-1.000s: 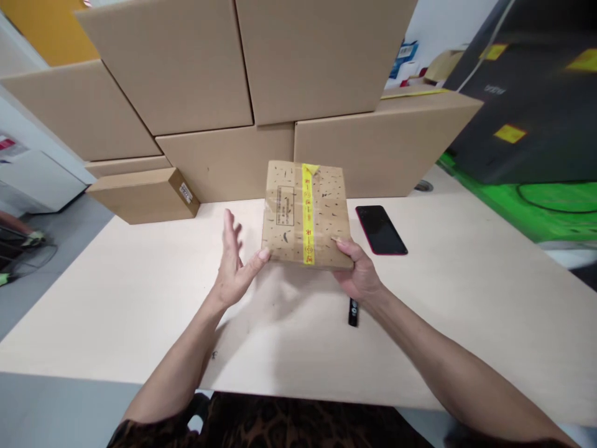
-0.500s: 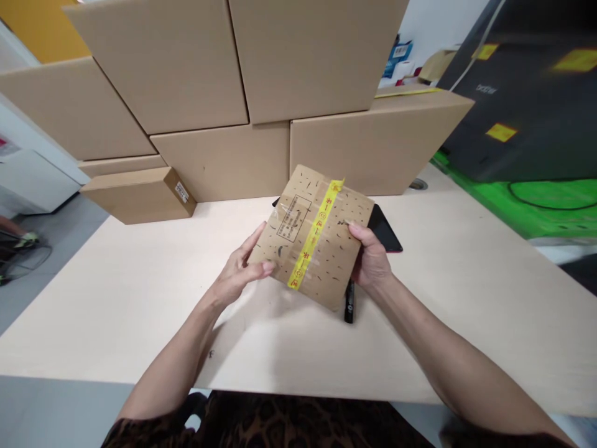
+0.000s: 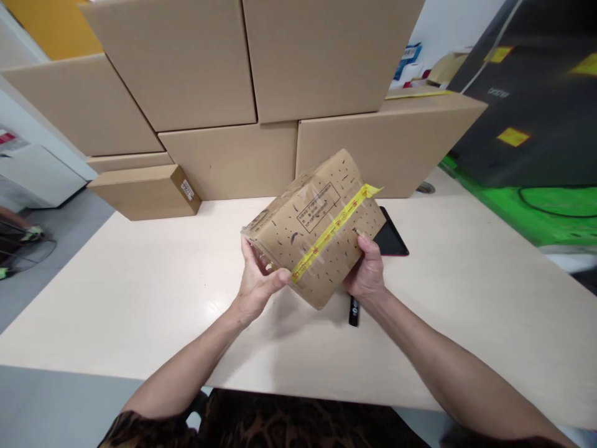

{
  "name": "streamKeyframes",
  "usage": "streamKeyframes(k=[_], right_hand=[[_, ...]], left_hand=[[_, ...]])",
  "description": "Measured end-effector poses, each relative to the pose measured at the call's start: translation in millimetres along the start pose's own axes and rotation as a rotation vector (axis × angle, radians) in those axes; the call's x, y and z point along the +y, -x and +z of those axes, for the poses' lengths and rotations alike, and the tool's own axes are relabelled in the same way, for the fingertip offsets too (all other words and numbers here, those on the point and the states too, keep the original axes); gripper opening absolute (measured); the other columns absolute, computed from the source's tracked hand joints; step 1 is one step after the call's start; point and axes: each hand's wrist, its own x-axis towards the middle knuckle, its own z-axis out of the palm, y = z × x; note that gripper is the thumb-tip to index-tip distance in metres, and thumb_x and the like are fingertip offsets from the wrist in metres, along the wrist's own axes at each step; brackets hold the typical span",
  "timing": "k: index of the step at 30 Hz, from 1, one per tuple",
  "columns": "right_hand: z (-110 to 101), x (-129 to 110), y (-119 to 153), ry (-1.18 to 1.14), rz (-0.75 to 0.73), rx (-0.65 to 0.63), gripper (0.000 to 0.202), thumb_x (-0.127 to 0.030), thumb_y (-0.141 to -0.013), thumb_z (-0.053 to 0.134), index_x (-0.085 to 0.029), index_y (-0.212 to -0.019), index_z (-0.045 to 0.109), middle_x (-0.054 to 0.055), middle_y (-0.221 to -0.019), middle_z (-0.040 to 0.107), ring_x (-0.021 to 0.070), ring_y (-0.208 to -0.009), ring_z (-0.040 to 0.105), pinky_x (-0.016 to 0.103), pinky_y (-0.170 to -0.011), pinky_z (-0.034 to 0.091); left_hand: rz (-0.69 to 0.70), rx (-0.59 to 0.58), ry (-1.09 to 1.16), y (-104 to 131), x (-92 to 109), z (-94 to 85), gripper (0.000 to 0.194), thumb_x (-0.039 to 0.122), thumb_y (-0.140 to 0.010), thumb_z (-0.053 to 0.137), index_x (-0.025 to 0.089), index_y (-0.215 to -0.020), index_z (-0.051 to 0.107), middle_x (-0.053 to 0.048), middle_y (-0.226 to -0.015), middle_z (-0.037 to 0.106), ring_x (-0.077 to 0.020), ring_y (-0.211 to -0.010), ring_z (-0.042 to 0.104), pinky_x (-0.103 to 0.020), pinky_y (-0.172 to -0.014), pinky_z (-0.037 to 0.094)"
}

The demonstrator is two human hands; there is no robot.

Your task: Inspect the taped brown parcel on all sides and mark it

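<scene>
A small cardboard box (image 3: 321, 249) with dark specks and a printed label is held tilted above the table. Yellow tape (image 3: 326, 238) with red print runs along its face, one end sticking up loose at the top edge. My left hand (image 3: 257, 280) grips the lower left end, thumb on the face and fingers behind the edge. My right hand (image 3: 369, 269) holds the right side, its thumb pressed on the face and its other fingers mostly hidden underneath. Beneath the box lie a black marker (image 3: 354, 311) and a dark tablet (image 3: 392, 235), both partly covered.
Large cardboard boxes (image 3: 228, 162) are stacked along the table's back. A flat carton (image 3: 144, 196) stands at the back left of the table (image 3: 140, 292). Right of the table are a dark cover (image 3: 504, 137) with yellow patches and a green surface (image 3: 513, 211).
The small box has turned and tilted, so one long side now shows along with its taped face. My left hand has shifted right with it.
</scene>
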Motion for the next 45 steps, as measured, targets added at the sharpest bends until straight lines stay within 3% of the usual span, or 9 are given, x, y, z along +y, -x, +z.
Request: streamKeyframes(k=[6, 13, 19, 24, 30, 34, 37, 41, 45], right_hand=[[-4, -2, -6, 0.093, -0.036, -0.12, 0.058, -0.066, -0.076, 0.079, -0.037, -0.125, 0.069, 0.003, -0.131, 0.079, 0.0405, -0.145, 0.06, 0.065, -0.113, 0.055], [11, -4, 8, 0.079, 0.055, -0.362, 0.066, -0.081, -0.078, 0.079, -0.046, -0.131, 0.065, 0.001, -0.143, 0.074, 0.0344, -0.145, 0.059, 0.063, -0.111, 0.055], [24, -16, 29, 0.125, 0.091, -0.508, 0.085, -0.091, -0.075, 0.074, -0.042, -0.143, 0.06, 0.006, -0.157, 0.066, 0.0364, -0.152, 0.053, 0.062, -0.115, 0.053], [34, -21, 31, 0.094, 0.121, -0.425, 0.081, -0.084, -0.078, 0.077, -0.037, -0.141, 0.062, 0.007, -0.147, 0.072, 0.0365, -0.15, 0.056, 0.06, -0.118, 0.052], [32, -20, 27, 0.077, 0.208, -0.149, 0.069, -0.059, -0.063, 0.098, -0.035, -0.119, 0.066, 0.001, -0.131, 0.08, 0.0357, -0.129, 0.07, 0.054, -0.104, 0.06], [31, -17, 23, 0.075, 0.26, -0.03, 0.066, -0.035, -0.053, 0.1, -0.031, -0.111, 0.069, -0.001, -0.112, 0.085, 0.0332, -0.117, 0.076, 0.047, -0.099, 0.061], [30, -17, 19, 0.041, 0.288, -0.044, 0.051, -0.035, -0.055, 0.093, -0.028, -0.101, 0.073, 0.002, -0.107, 0.087, 0.0353, -0.118, 0.077, 0.048, -0.101, 0.062], [27, -18, 16, 0.008, 0.37, -0.081, 0.041, -0.04, -0.056, 0.088, -0.026, -0.092, 0.076, 0.006, -0.101, 0.088, 0.0406, -0.122, 0.076, 0.054, -0.104, 0.062], [21, -16, 13, -0.002, 0.376, -0.147, 0.039, -0.041, -0.06, 0.083, -0.026, -0.095, 0.077, 0.007, -0.104, 0.088, 0.0416, -0.125, 0.076, 0.058, -0.106, 0.062]], left_hand=[[0.109, 0.03, -0.17, 0, 0, 1.2, 0.133, 0.075, -0.077, 0.084, 0.039, -0.172, -0.002, -0.02, -0.17, 0.039, -0.0398, -0.144, 0.059, -0.059, -0.113, 0.057], [0.455, 0.185, -0.637, -8, -11, -17.8, 0.147, 0.074, -0.075, 0.085, 0.036, -0.172, -0.018, -0.019, -0.176, 0.023, -0.0435, -0.167, 0.027, -0.065, -0.132, 0.033], [0.828, 0.096, -1.026, -13, -29, -40.5, 0.134, 0.049, -0.075, 0.09, 0.04, -0.174, 0.0, -0.018, -0.168, 0.039, -0.0469, -0.157, 0.041, -0.073, -0.128, 0.032], [0.966, -0.013, -1.212, -7, -46, -40.7, 0.084, 0.029, -0.086, 0.086, 0.058, -0.154, 0.048, -0.004, -0.155, 0.063, -0.0429, -0.161, 0.04, -0.078, -0.133, 0.01], [1.181, 0.004, -1.418, -2, -54, -21.0, 0.082, 0.022, -0.089, 0.086, 0.053, -0.157, 0.052, 0.002, -0.159, 0.062, -0.0282, -0.173, 0.018, -0.059, -0.141, 0.008], [1.212, -0.017, -1.449, 0, -53, -11.5, 0.085, 0.027, -0.088, 0.086, 0.049, -0.162, 0.05, 0.003, -0.162, 0.06, -0.0251, -0.174, 0.017, -0.051, -0.143, 0.004], [1.207, -0.023, -1.367, -4, -47, -15.7, 0.078, 0.039, -0.092, 0.084, 0.044, -0.163, 0.051, 0.003, -0.164, 0.059, -0.0212, -0.174, 0.012, -0.044, -0.144, -0.004], [1.076, 0.078, -1.155, -15, -36, -36.7, 0.098, 0.063, -0.091, 0.08, 0.044, -0.173, 0.031, 0.001, -0.185, 0.028, -0.0357, -0.175, 0.006, -0.06, -0.139, -0.015], [0.637, -0.015, -0.659, -21, -28, -50.5, 0.111, 0.076, -0.095, 0.067, 0.043, -0.178, 0.0, -0.011, -0.188, 0.015, -0.043, -0.168, 0.03, -0.069, -0.135, 0.026]])
